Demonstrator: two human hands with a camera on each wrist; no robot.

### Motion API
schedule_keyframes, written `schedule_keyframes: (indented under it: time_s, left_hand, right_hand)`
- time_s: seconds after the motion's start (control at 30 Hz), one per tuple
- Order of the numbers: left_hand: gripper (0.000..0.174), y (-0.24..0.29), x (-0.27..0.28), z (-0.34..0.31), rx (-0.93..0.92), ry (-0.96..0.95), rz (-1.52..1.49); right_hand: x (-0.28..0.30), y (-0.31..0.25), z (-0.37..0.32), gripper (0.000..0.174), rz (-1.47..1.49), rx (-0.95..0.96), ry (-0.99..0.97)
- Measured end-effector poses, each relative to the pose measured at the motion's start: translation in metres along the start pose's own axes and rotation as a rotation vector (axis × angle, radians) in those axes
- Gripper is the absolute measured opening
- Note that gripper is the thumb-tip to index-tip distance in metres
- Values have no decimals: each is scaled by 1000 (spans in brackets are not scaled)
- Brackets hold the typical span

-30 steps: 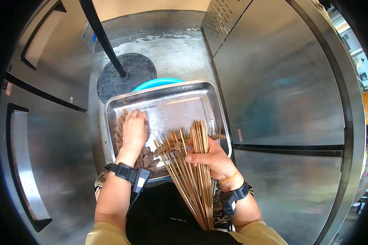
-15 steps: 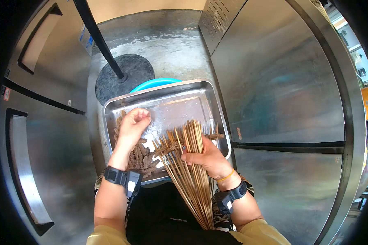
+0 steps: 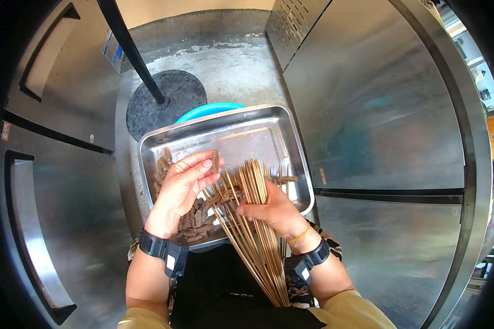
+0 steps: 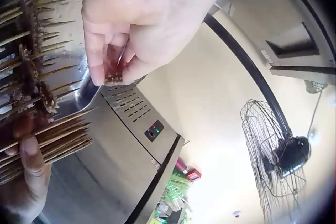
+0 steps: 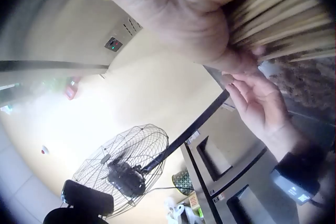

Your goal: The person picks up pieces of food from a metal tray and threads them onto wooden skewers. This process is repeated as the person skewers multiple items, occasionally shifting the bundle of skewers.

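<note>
My left hand (image 3: 182, 183) pinches a short brown strip with a ridged edge (image 3: 215, 162) between thumb and fingertips, just left of the skewer points. In the left wrist view the strip (image 4: 113, 80) pokes out below the fingertips. My right hand (image 3: 279, 213) grips a thick bundle of bamboo skewers (image 3: 266, 249), points away from me, thumb across them. Brown ridged strips (image 3: 225, 194) are threaded on several skewers near their tips, fanned to the left of the bundle. Loose strips (image 3: 195, 223) lie piled in the metal tray (image 3: 247, 143), under and beside my left forearm.
A blue basin (image 3: 211, 111) shows behind the tray's far rim. Beyond it stands a fan's round black base (image 3: 167, 104) with its pole (image 3: 130, 52). Steel cabinets (image 3: 379, 120) flank both sides. The fan's wire cage (image 4: 273, 155) appears in the wrist views.
My left hand has lifted from the strips at the tray's left side and moved right toward the skewer tips, with a strip now visible in its fingers. My right hand has shifted slightly left.
</note>
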State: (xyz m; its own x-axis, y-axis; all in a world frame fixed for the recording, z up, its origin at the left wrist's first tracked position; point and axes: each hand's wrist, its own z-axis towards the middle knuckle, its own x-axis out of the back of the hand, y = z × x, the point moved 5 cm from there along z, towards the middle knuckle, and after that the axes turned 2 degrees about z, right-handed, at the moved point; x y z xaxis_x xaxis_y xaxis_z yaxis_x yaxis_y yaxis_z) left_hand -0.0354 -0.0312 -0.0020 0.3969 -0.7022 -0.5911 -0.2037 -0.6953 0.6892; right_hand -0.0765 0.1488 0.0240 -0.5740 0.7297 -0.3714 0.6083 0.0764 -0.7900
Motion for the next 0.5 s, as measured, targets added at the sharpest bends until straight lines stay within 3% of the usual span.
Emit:
schedule_keyframes:
  time_s: [0.5]
  left_hand:
    - [29,3,-12,-6,14,-28,169]
  right_hand:
    - [-2,2,2,37,-10,-7,-23]
